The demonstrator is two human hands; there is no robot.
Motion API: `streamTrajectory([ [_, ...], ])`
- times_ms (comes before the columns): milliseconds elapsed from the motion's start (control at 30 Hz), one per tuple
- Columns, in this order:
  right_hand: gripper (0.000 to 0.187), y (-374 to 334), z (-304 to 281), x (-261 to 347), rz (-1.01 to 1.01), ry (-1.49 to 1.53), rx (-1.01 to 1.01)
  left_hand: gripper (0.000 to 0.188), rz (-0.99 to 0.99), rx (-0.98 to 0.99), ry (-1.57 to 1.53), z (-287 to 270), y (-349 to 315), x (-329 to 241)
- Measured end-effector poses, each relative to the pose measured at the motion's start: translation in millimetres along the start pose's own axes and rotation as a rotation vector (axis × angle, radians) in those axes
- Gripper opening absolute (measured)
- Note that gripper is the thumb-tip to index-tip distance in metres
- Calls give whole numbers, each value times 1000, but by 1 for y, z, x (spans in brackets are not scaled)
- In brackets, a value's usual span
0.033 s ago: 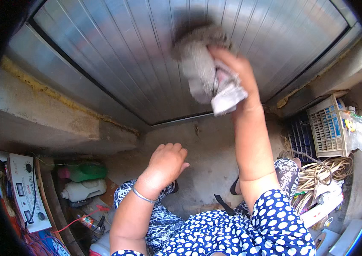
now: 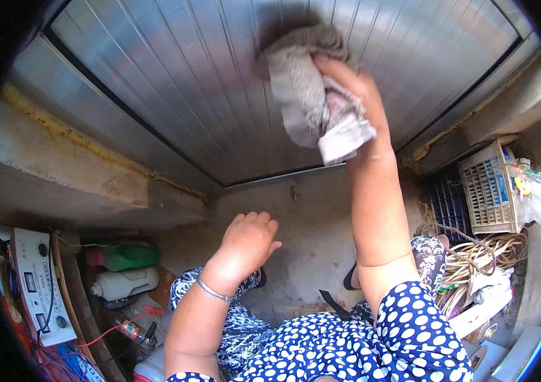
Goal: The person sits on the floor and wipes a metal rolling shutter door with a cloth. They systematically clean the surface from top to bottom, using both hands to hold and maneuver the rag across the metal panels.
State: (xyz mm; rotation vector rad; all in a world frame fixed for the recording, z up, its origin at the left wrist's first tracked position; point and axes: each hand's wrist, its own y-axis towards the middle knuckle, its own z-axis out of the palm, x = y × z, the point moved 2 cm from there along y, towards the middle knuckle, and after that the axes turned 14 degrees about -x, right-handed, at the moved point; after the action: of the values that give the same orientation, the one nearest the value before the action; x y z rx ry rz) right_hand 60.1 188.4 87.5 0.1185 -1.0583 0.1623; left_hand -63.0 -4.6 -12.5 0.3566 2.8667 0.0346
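The person has 2 hands in view and 1 cloth. The right hand (image 2: 356,83) grasps the grey-white terry cloth (image 2: 299,89), which is bunched, with a pale end hanging below the fingers. The cloth is up at the upper middle of 1 ribbed metal panel (image 2: 175,95), with 1 dark reflection just above it; whether the 2 touch cannot be told. The left hand (image 2: 248,239) is well apart from the cloth, over the concrete floor (image 2: 309,254), back upward and fingers curled; whether it is fully clenched cannot be told. On that wrist sits 1 silver bangle (image 2: 212,290).

At the person's left lie 1 green bottle (image 2: 131,256) and 1 whitish plastic jug (image 2: 127,284), near 1 white control box (image 2: 38,270) with 2 black knobs and 2 small dark windows. 1 red wire (image 2: 111,332) runs beside it. At the right stand 2 plastic crates, 1 cream (image 2: 488,191) and 1 dark blue (image 2: 449,202), above 1 tangle of pale cable (image 2: 474,261).
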Motion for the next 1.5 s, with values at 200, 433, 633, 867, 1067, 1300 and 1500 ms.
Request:
streamTrajectory([
  [200,29,26,-52,-95,172,-40,-133,30,-5,35,-2,-6,1,-5],
  [433,51,21,-197,-331,571,-135,-474,29,93,-25,-93,-5,3,-17],
  [633,28,-7,-202,-376,726,-162,-475,42,-10,84,-132,-11,5,-12],
  [867,29,-8,-232,-419,780,-160,-552,45,17,65,-153,-12,9,-14],
  [1067,32,-13,-167,-299,478,-195,-444,45,-17,26,-115,-10,-1,-4],
  [1300,34,-7,-57,-53,-13,-349,-294,42,6,-18,-55,-5,2,-2],
  [1500,32,12,11,24,-310,-193,-142,41,-40,-39,-9,-8,-1,0],
])
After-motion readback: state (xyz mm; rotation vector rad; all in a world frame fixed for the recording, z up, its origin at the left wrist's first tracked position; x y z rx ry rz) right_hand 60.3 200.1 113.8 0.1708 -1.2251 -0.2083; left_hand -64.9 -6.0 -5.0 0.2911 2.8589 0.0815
